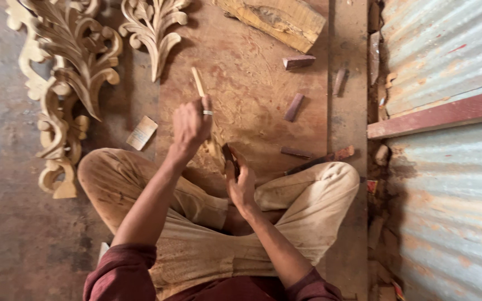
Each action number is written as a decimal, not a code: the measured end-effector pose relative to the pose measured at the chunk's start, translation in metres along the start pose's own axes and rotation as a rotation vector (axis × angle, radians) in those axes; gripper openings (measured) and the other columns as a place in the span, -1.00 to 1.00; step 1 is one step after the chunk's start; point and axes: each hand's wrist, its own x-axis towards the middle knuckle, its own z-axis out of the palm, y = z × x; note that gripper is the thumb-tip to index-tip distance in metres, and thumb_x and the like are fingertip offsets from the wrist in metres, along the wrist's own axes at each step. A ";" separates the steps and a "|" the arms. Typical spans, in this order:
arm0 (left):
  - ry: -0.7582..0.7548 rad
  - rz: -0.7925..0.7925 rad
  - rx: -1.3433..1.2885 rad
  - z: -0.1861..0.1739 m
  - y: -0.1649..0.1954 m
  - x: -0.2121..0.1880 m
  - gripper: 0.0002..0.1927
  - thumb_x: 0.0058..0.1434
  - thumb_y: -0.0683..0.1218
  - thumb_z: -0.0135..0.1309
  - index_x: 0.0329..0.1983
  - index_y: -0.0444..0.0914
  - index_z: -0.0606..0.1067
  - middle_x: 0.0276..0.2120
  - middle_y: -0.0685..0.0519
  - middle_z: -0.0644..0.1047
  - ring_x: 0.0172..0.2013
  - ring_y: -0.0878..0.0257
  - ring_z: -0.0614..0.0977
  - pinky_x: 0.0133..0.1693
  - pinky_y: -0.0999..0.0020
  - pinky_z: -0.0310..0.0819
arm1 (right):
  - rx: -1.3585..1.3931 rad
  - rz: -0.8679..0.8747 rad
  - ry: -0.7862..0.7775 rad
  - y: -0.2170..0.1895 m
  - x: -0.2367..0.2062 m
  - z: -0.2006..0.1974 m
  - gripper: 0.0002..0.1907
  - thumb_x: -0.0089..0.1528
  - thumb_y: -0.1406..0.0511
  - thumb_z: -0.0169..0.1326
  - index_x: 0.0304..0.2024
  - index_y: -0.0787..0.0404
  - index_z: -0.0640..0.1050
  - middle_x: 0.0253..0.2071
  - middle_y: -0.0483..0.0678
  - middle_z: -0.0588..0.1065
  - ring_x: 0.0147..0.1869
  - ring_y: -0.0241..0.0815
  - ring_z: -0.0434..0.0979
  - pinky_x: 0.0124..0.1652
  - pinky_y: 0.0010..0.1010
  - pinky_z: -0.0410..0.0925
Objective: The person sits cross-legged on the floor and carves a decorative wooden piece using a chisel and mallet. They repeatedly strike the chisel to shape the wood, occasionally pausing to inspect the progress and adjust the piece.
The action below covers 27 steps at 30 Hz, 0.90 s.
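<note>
Left hand [192, 124] clamped on wooden stick [197, 81], right hand [241, 184] gripping dark wood piece [231, 159] beside it

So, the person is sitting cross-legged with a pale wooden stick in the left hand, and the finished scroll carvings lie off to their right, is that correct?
Not quite: the head view shows the scroll carvings lying to the person's left, not right. The rest holds: they sit cross-legged, and the left hand closes its grip on the pale wooden stick.
</note>
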 end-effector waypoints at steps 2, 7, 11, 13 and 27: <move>-0.008 0.000 -0.010 -0.001 0.005 0.004 -0.42 0.53 0.16 -0.26 -0.59 -0.16 0.42 -0.80 0.20 0.25 -0.80 0.38 0.14 -0.74 0.31 0.00 | 0.017 0.103 0.003 -0.009 0.000 0.001 -0.59 0.39 0.33 -0.01 0.30 0.26 0.48 -0.40 -0.02 0.56 -0.43 -0.33 0.48 -0.41 -0.41 0.37; -0.078 -0.050 0.106 0.000 0.010 0.001 -0.48 0.49 0.21 -0.30 -0.37 -0.20 0.46 -0.46 -0.09 0.43 -0.47 0.12 0.36 -0.38 0.09 0.27 | 0.108 0.298 0.022 -0.028 0.004 -0.012 -0.56 0.32 0.27 -0.03 0.24 0.23 0.51 -0.42 -0.07 0.59 -0.52 -0.29 0.50 -0.48 -0.40 0.38; 0.144 0.191 0.118 0.005 0.001 0.005 -0.47 0.52 0.27 -0.24 0.18 -0.19 0.47 0.42 -0.31 0.17 0.39 -0.19 0.17 0.33 -0.22 0.15 | 0.072 -0.088 0.221 -0.031 0.010 -0.034 -0.70 0.43 0.35 0.04 0.16 0.41 0.54 -0.10 0.05 0.61 -0.20 -0.28 0.52 -0.20 -0.45 0.42; -0.038 -0.019 -0.458 0.008 -0.005 0.011 -0.36 0.51 0.33 -0.27 0.34 -0.22 0.33 0.44 -0.26 0.03 0.39 -0.14 0.22 0.39 -0.12 0.22 | 0.227 0.019 0.155 -0.034 0.010 -0.045 -0.77 0.47 0.37 0.01 0.11 0.39 0.54 -0.17 0.00 0.56 -0.16 -0.35 0.53 -0.18 -0.50 0.39; -0.140 -0.081 -0.347 0.029 0.018 0.000 -0.37 0.41 0.33 -0.46 -0.02 -0.20 0.46 -0.10 -0.05 0.45 0.02 0.05 0.45 0.20 -0.17 0.12 | -0.099 -0.260 -0.013 -0.090 0.034 -0.050 -0.61 0.35 0.26 0.21 0.16 0.31 0.47 -0.08 -0.04 0.54 -0.10 -0.29 0.58 -0.17 -0.44 0.48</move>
